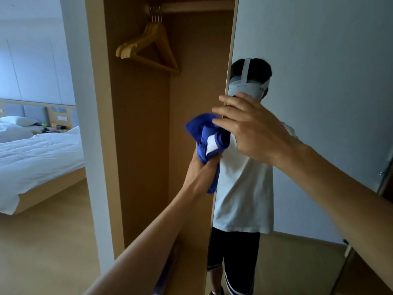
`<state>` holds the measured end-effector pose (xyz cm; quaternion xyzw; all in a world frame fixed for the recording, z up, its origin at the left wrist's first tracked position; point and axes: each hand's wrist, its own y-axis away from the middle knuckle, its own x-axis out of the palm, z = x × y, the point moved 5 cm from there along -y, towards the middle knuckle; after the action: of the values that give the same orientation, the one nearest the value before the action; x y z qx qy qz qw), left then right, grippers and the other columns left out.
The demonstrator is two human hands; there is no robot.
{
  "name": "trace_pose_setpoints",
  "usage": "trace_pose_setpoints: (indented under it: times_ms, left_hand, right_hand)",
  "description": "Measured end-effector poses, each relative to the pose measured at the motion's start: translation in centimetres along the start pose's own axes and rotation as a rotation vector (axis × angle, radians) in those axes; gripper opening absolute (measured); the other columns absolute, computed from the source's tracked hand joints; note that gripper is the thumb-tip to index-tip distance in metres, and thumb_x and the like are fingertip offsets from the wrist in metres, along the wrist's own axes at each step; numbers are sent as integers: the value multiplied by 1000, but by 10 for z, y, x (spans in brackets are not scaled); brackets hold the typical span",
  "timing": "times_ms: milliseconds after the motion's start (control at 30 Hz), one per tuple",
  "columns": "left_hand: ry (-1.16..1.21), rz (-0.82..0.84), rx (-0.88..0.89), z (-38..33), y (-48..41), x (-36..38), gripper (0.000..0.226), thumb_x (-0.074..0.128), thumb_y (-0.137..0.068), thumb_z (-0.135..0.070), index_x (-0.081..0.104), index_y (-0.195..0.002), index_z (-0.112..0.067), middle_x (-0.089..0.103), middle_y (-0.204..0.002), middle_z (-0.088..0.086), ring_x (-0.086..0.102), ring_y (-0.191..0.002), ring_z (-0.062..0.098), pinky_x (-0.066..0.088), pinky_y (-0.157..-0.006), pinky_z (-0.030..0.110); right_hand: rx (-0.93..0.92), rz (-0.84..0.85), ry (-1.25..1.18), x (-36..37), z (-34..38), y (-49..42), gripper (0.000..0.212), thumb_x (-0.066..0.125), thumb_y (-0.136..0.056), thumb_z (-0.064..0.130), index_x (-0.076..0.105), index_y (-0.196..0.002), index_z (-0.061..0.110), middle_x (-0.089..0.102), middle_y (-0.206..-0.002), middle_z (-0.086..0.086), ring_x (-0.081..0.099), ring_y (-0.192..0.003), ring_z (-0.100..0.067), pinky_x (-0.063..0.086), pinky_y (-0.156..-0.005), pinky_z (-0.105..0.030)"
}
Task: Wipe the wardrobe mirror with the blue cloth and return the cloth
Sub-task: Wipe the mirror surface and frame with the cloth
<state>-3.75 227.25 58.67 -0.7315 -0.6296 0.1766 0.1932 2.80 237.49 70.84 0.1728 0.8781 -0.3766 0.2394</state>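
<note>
Noted left grip (203, 165) clamped on bunched blue cloth (200, 128) at the mirror door (319, 60) free edge, right grip (251, 128) laid near-straight across that edge; flagged likely door swing under wipe pressure, fingers nipped against wardrobe (138, 124), bare-hand smears on glass.

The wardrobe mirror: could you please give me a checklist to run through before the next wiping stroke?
1. Grip on the crumpled blue cloth by the left hand: ok.
2. Cloth in contact with the tall wardrobe mirror: cannot tell; it sits at the door's edge.
3. Firm hold on the door's edge by the right hand, whose fingers reach past it: cannot tell.
4. Glass beside the cloth free for wiping: not ok; the right hand lies in front of it.
5. Yellow wooden hangers clear of the cloth: ok; they hang higher up.
</note>
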Motion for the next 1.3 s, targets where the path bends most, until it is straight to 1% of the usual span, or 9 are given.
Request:
trace_pose_setpoints:
  times_ms: [133,300,400,533,633,833,1033,1200,1300]
  left_hand:
    - [-11,2,-50,3,0,1,21,56,-87,-45,58,-102,-30,69,-84,-4,64,-74,8,54,-72,27]
    - [-106,13,-150,63,32,0,18,54,-105,-20,57,-89,-12,62,-72,13,57,-61,13,47,-57,22]
    - [-131,52,-183,84,51,-2,21,52,-105,-15,57,-86,-9,60,-53,-6,54,-49,3,45,-53,19]
    - [-101,95,-190,86,57,-4,6,52,-105,-13,59,-105,-13,69,-83,-1,62,-72,5,51,-69,20]
    - [25,57,-62,51,36,-4,21,57,-100,-16,57,-114,-31,72,-101,-7,69,-92,6,56,-79,21]
    - [92,17,-65,38,17,2,19,55,-105,-17,55,-115,-34,69,-102,-8,68,-86,-2,56,-76,17]
    - [50,43,-218,105,77,11,41,45,-109,-7,64,-83,-33,58,-79,21,52,-69,27,48,-67,38]
    - [78,27,-365,130,106,9,18,46,-108,-6,55,-110,-22,61,-103,15,58,-92,23,52,-76,21]
    - [88,10,-361,118,97,8,33,48,-108,-11,47,-140,-17,63,-130,11,60,-119,22,49,-104,34]
  right_hand:
    - [56,-103,-50,-10,-6,16,47,38,-91,5,69,-126,7,63,-136,-11,53,-127,-33,40,-110,-47]
    - [103,-24,-128,9,9,41,52,33,-90,9,67,-128,8,64,-130,-7,55,-116,-30,45,-103,-47]
    - [101,7,-193,29,29,52,43,52,-88,-2,69,-126,8,66,-125,-8,56,-111,-30,46,-100,-44]
    - [193,58,-341,49,50,69,50,59,-88,-7,64,-134,11,64,-125,-5,55,-116,-25,51,-96,-40]
    - [350,-4,-531,55,53,87,56,57,-94,-1,50,-148,14,62,-131,-5,55,-122,-20,53,-98,-37]
    - [570,-88,-710,69,62,123,48,54,-99,2,52,-145,12,63,-135,-2,60,-122,-12,50,-103,-27]
    - [592,63,-820,103,90,148,44,51,-100,6,56,-142,17,62,-134,5,58,-120,-7,42,-100,-14]
    - [601,132,-864,119,106,156,44,51,-101,10,53,-145,18,58,-141,6,54,-128,-6,42,-104,-16]
    - [612,148,-865,119,108,169,44,54,-102,14,53,-145,22,59,-140,8,54,-126,-4,42,-100,-13]
